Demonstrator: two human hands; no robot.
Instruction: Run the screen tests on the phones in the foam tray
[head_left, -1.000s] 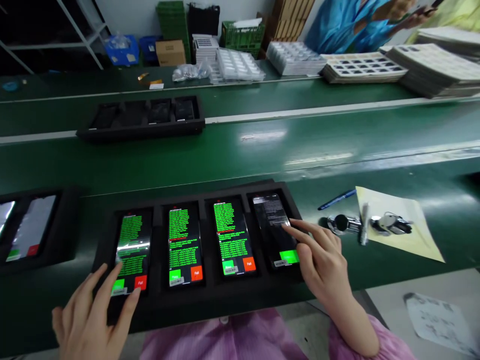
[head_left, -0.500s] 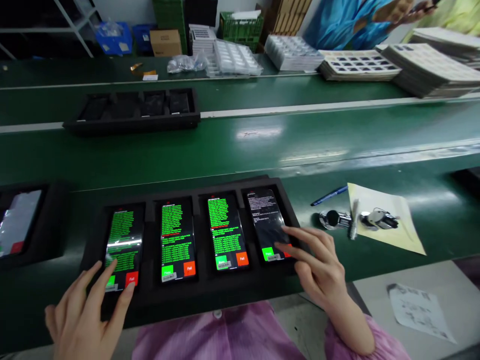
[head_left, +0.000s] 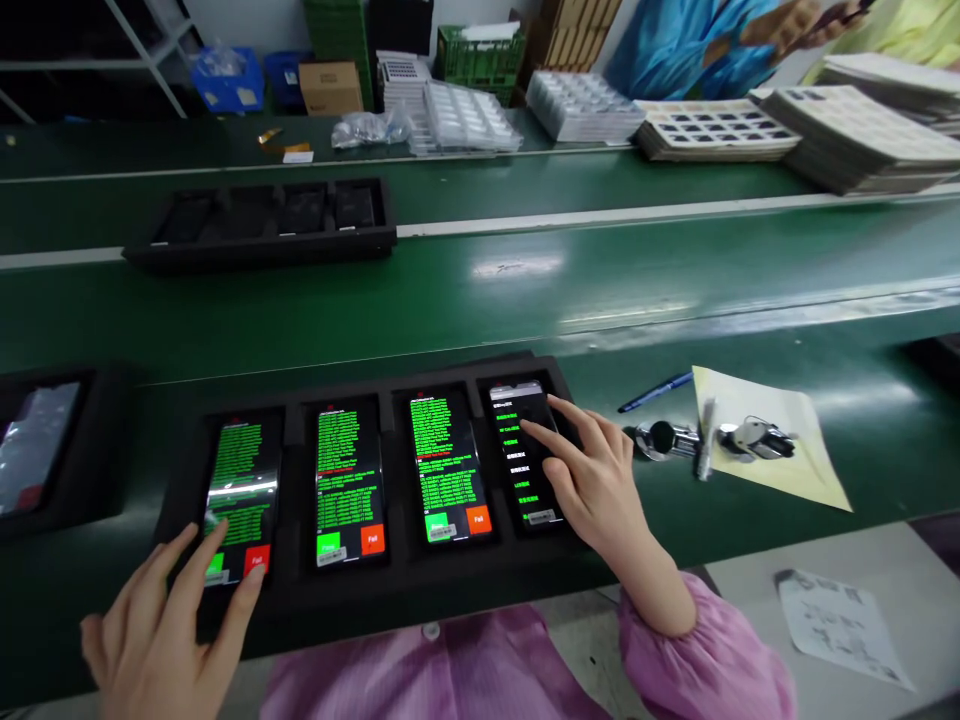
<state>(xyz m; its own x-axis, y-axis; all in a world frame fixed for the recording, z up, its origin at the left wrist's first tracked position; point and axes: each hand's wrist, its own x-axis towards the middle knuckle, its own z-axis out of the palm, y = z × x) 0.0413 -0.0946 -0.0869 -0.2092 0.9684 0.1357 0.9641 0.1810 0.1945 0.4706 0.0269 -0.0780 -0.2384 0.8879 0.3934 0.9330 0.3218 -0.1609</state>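
Observation:
Several lit phones lie face up in the slots of a black foam tray [head_left: 296, 572]. My left hand [head_left: 169, 620] is spread at the near edge of the leftmost phone [head_left: 244, 480], fingertips over its lower end by a red Fail button. The second phone [head_left: 349, 480] and third phone [head_left: 446, 470] show green text with Pass and Fail buttons. Over the rightmost phone [head_left: 521, 470], which displays a list in white and green, my right hand [head_left: 596, 470] has its fingers stretched out. A fingertip is at the list; whether it touches the glass I cannot tell.
Right of the tray are a blue pen [head_left: 656, 392], a metal watch-like item [head_left: 667, 438] and a yellowish sheet [head_left: 795, 440] with metal pieces. Another phone tray [head_left: 105, 440] sits at left, a black tray [head_left: 259, 250] farther back. A person in blue [head_left: 667, 50] works across the bench.
My right hand has moved up and left over the rightmost phone. That screen has switched from white text with coloured buttons to a list. My left hand has barely moved.

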